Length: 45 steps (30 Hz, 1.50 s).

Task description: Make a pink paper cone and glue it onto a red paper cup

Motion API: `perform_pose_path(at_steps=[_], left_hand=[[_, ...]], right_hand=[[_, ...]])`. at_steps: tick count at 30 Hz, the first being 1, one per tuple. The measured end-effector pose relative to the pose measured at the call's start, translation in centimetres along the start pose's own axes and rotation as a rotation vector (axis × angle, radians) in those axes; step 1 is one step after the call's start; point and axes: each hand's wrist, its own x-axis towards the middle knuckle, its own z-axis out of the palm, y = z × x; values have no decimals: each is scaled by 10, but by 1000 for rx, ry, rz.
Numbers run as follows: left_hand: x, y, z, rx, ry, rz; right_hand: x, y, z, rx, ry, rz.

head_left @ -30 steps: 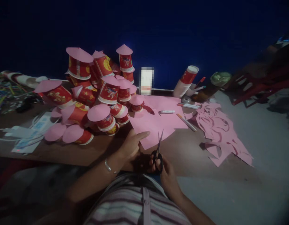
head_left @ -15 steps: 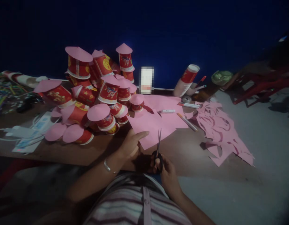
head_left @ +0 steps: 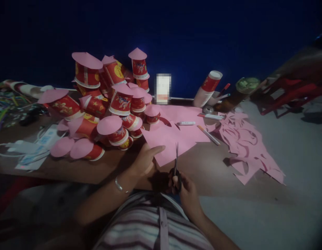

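Scissors (head_left: 176, 166) sit just below the middle of the frame, long axis nearly upright in the picture, tips pointing away from the person toward the upper frame; the blades look drawn almost together. The right hand (head_left: 185, 189) has its grip closed through the dark handles. The blade tips meet the near edge of a pink paper sheet (head_left: 174, 137), which lies flat on the bench (head_left: 202, 166) and runs toward the wall. The left hand (head_left: 145, 161) rests on the sheet's near left corner, fingers curled loosely and one finger stretched toward the blades; whether this grip pinches the paper or only presses it, I cannot tell.

Right of the scissors the brown bench top lies bare up to its near edge, giving open room there. Left of the sheet, a pile of red paper cups (head_left: 111, 100) with pink cone lids crowds close to the left hand. Further right, pink paper scraps (head_left: 244, 146) spill over the bench's right edge. Beyond the sheet lie a white marker (head_left: 185, 123) and a pencil (head_left: 208, 135), well apart from the blades.

Light is dim: the handles merge with the shadow under the right hand, and the fingers inside them are hard to make out. Both forearms are cut off by the striped shirt (head_left: 155, 229) at the bottom of the frame. The clutter at far left is too dark to identify.
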Motion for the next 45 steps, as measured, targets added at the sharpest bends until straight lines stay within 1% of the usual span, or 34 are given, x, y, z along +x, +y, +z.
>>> perform_pose_path(at_steps=[4, 14, 21, 27, 35, 38, 45], left_hand=[[-1, 1, 1, 2, 19, 5], [-1, 4, -2, 23, -1, 7], [-1, 5, -2, 48, 3, 11], [1, 6, -4, 69, -31, 27], [0, 10, -7, 94, -49, -15], [0, 11, -8, 118, -78, -27], [0, 13, -11, 155, -79, -35]], right_hand=[[-1, -2, 0, 14, -13, 15], [-2, -4, 2, 86, -6, 52], [-3, -7, 3, 133, -36, 75], [-3, -3, 0, 101, -44, 62], [-3, -12, 1, 86, -55, 67], [-3, -10, 1, 91, -56, 59], [-2, -5, 1, 100, -42, 59]])
